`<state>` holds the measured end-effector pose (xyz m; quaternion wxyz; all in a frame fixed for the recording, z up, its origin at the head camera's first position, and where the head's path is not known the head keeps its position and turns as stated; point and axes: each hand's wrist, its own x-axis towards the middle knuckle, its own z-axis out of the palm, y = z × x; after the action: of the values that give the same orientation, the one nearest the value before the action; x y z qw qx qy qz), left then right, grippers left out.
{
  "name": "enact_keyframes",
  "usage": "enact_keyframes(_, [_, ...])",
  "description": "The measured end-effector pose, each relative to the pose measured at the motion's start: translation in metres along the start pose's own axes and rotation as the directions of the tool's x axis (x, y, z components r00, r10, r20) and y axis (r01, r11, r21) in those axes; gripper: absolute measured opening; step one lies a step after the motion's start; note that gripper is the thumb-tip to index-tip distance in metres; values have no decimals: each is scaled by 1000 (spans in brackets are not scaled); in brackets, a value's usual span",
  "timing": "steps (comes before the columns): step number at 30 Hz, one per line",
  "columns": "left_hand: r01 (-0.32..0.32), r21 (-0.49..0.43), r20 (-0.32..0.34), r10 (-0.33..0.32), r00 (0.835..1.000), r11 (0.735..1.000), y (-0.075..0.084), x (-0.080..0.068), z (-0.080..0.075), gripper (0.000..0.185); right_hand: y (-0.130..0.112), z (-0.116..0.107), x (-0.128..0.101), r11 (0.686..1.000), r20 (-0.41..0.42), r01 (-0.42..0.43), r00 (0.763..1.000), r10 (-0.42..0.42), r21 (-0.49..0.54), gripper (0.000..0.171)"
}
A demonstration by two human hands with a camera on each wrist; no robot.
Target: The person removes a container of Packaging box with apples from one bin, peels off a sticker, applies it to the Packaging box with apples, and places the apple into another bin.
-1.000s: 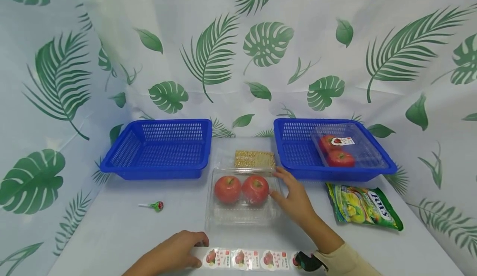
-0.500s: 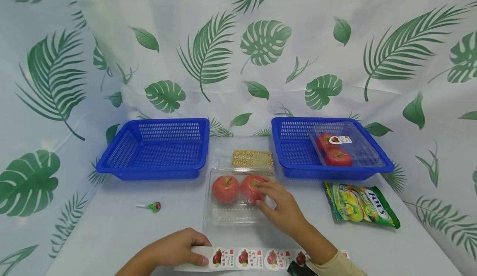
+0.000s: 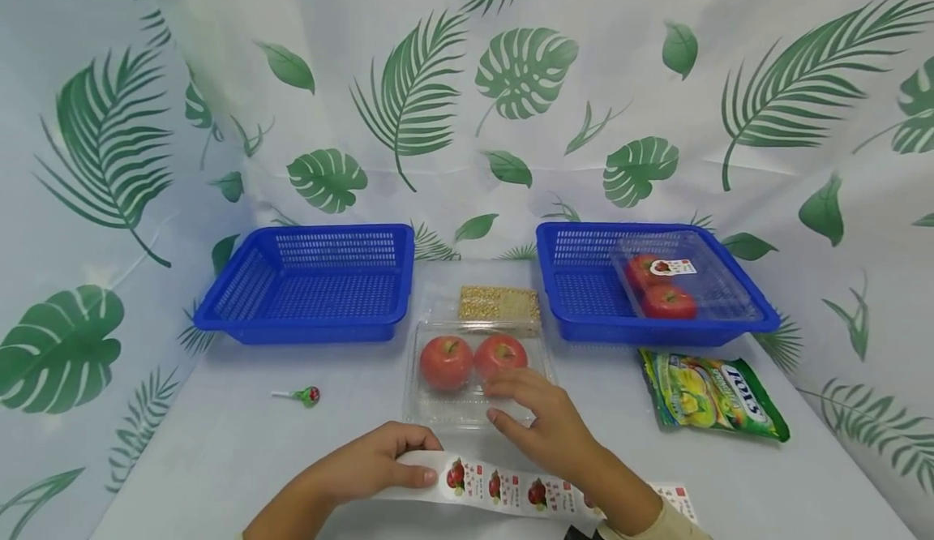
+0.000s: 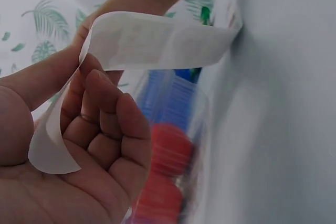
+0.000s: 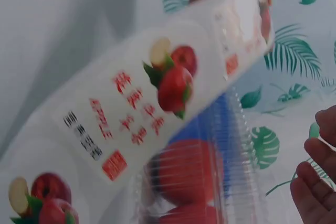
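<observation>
My left hand [image 3: 379, 465] pinches the end of a strip of apple stickers [image 3: 503, 487] between thumb and fingers, above the table's front part. In the left wrist view the strip's backing [image 4: 157, 40] bends over the fingertips and its loose end curls into the palm. My right hand [image 3: 550, 420], fingers loosely bent and holding nothing, hovers over the front right of a clear plastic clamshell box [image 3: 445, 412]. Inside that box sit two red apples [image 3: 446, 363]. My right forearm crosses over the strip and hides part of it.
Two blue baskets stand at the back; the right basket [image 3: 584, 331] holds a labelled box of apples [image 3: 670, 302]. Behind the clamshell lies a packet of yellow grains [image 3: 499, 303]. A lollipop [image 3: 310, 396] lies left, a green FOX'S candy bag [image 3: 713, 394] right.
My left hand has raised the strip's left end and moved it slightly right and away from me. My right hand has shifted from the box's right edge to its front right part.
</observation>
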<state>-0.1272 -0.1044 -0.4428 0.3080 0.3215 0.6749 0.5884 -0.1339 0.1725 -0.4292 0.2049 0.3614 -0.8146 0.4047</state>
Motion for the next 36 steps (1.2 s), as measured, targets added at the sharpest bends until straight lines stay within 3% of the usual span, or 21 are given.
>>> enact_keyframes(4, [-11, -47, -71, 7, 997, 999, 5, 4, 5, 18, -12, -2, -4, 998, 33, -17, 999, 15, 63, 28])
enact_keyframes(8, [16, -74, -183, -29, 983, 997, 10, 6, 8, 20, -20, -2, -5, 986, 48, 35, 998, -43, 165, 25])
enact_keyframes(11, [17, -106, -215, -39, 976, 994, 11, 8, 9, 22, -21, 0, -7, 970, 53, 87, 993, -101, 225, 21])
enact_keyframes(16, [-8, -181, -202, -30, 979, 983, 9, 13, 13, 29, -21, 8, -10, 951, 65, 128, 986, -152, 280, 16])
enact_keyframes(25, [5, -249, -202, -56, 978, 969, 11, 17, 20, 33, -25, 18, -13, 940, 114, 94, 984, -138, 329, 12])
enact_keyframes(30, [-13, -272, -173, -36, 984, 962, 10, 19, 23, 32, -25, 19, -14, 928, 161, 21, 983, -86, 371, 13])
enact_keyframes(36, [-41, -265, -170, -5, 985, 963, 6, 21, 27, 32, -27, 21, -16, 912, 220, -137, 974, 53, 386, 12])
